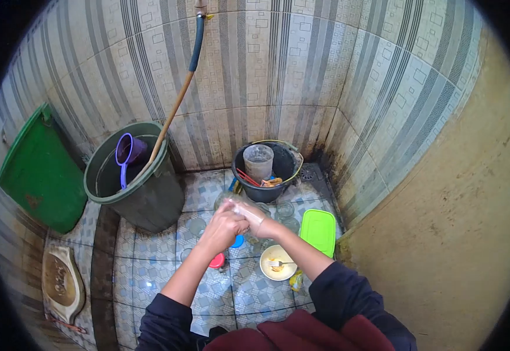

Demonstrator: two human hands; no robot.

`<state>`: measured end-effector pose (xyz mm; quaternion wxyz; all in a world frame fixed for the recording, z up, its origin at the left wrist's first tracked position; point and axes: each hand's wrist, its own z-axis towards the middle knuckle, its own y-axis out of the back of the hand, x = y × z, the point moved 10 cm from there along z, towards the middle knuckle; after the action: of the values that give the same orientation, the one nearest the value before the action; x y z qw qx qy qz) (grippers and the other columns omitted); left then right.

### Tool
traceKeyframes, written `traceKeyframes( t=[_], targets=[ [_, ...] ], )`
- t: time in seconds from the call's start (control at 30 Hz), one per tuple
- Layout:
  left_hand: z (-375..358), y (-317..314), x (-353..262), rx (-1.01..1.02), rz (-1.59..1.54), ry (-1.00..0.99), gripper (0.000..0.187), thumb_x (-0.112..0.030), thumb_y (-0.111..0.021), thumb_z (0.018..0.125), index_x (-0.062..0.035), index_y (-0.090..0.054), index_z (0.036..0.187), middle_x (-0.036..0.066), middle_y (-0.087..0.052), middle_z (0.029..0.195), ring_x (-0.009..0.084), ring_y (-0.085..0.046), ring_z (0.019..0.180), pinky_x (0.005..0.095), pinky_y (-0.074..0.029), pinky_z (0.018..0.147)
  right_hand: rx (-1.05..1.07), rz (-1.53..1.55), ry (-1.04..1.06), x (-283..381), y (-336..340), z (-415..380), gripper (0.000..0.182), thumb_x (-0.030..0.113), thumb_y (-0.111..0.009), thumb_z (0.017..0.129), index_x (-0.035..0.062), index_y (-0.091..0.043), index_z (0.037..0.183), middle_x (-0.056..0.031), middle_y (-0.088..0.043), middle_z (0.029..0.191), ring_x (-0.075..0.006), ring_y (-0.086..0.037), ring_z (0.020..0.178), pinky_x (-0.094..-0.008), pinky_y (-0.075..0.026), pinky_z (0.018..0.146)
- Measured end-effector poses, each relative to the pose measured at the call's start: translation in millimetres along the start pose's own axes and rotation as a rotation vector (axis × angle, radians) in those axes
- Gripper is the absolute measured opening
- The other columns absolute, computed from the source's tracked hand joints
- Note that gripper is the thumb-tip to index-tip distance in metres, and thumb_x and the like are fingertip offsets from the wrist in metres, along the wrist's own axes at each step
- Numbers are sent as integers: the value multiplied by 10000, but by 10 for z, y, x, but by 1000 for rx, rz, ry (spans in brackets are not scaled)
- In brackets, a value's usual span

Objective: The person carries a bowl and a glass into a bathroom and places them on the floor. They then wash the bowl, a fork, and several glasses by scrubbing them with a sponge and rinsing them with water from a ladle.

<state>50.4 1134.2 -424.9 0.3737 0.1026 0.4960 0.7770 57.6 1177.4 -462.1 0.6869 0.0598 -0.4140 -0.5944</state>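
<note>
My right hand (259, 225) reaches in from the right with a clear plastic glove (249, 210) over it, the film wrinkled near the wrist. My left hand (223, 228) presses against it with curled fingers, pinching the plastic. The right fingers are partly hidden behind the film and the left hand. Below the hands, several clear glasses (285, 209) stand on the floor. Close by lie a blue lid (237, 241) and a red-lidded container (217, 261). A cream bowl (263, 270) holds a fork (277, 264) and food scraps, beside a light green lidded box (318, 229).
A black bucket (244, 190) with a grey cup (258, 164) stands by the back wall, near a floor drain (307, 174). At left are a big grey bin (150, 205) with a purple dipper (124, 164), a hose (176, 105), a green lid (47, 181) and a squat toilet (75, 292).
</note>
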Motion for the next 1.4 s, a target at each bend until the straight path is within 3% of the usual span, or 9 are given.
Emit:
traceKeyframes(
  t=[0.1, 0.23, 0.43, 0.63, 0.8, 1.0, 1.07, 1.2, 1.4],
  targets=[
    [-85, 29, 60, 1, -118, 107, 164, 46, -551, 515, -51, -434, 579, 72, -477, 572, 243, -520, 635, 415, -340, 892, 223, 870, -763, -430, -493, -300, 259, 125, -500, 789, 14, -469, 1021, -78, -545, 945, -166, -516, 858, -288, -411, 744],
    [-253, -44, 459, 83, -244, 404, 275, -38, -656, 530, -29, -390, 600, 99, -472, 572, 276, -482, 569, 353, -421, 645, 337, 1202, -1074, -288, -649, -445, 94, 112, -558, 743, 37, -574, 797, -34, -573, 791, -110, -542, 725, -253, -441, 646],
    [-809, -78, 1337, -103, -356, 870, 409, -126, -747, 530, -81, -342, 544, -2, -386, 511, 116, -309, 464, 265, -316, 442, -132, 542, -804, -691, 472, -45, 155, 107, -576, 674, 11, -506, 774, -61, -565, 691, -108, -534, 617, -251, -433, 572],
    [-994, -622, 1280, -402, -1259, 1337, 268, -361, -398, 837, -125, -399, 710, -34, -361, 567, 73, -341, 382, 267, -390, 363, -342, -433, -206, -12, 16, 51, 241, 218, -576, 659, 68, -470, 816, -102, -482, 702, -287, -499, 671, -377, -434, 609],
    [-1111, -785, 1136, -458, -1409, 1470, 330, -412, -290, 863, -140, -388, 705, -48, -326, 540, 74, -263, 358, 281, -413, 384, -11, -278, -302, -229, -153, 180, 194, 265, -585, 666, 111, -551, 780, -99, -571, 708, -305, -555, 655, -351, -452, 524],
    [-842, -908, 962, -429, -2170, 1092, 263, -308, -334, 870, -123, -399, 695, -49, -364, 537, 74, -335, 399, 241, -418, 431, -505, 619, -702, -1077, -5, 75, 263, 237, -571, 730, 68, -526, 925, -80, -568, 850, -139, -561, 715, -272, -447, 612],
    [-867, -743, 805, -739, -1751, 1566, 195, -276, -407, 847, -129, -483, 744, -39, -459, 542, 84, -418, 385, 198, -428, 433, -331, 1197, -726, -806, -307, 152, 308, 189, -547, 759, 35, -470, 1015, -23, -507, 956, -84, -508, 796, -239, -426, 675],
    [-727, -1140, 768, -422, -2294, 1071, 180, -280, -465, 808, -120, -541, 773, 18, -522, 617, 125, -522, 525, 266, -469, 480, -441, 1102, -646, -650, -293, 72, 338, 198, -593, 731, 37, -492, 1010, -12, -525, 911, -80, -501, 805, -241, -426, 658],
    [-952, -1053, 866, -316, -1831, 1370, 287, -368, -469, 796, -101, -540, 872, 56, -556, 699, 176, -548, 588, 358, -484, 546, -653, 914, -738, -692, 2, -54, 219, 155, -613, 713, 10, -580, 873, -23, -581, 773, -80, -521, 639, -220, -416, 580]
  ],
)
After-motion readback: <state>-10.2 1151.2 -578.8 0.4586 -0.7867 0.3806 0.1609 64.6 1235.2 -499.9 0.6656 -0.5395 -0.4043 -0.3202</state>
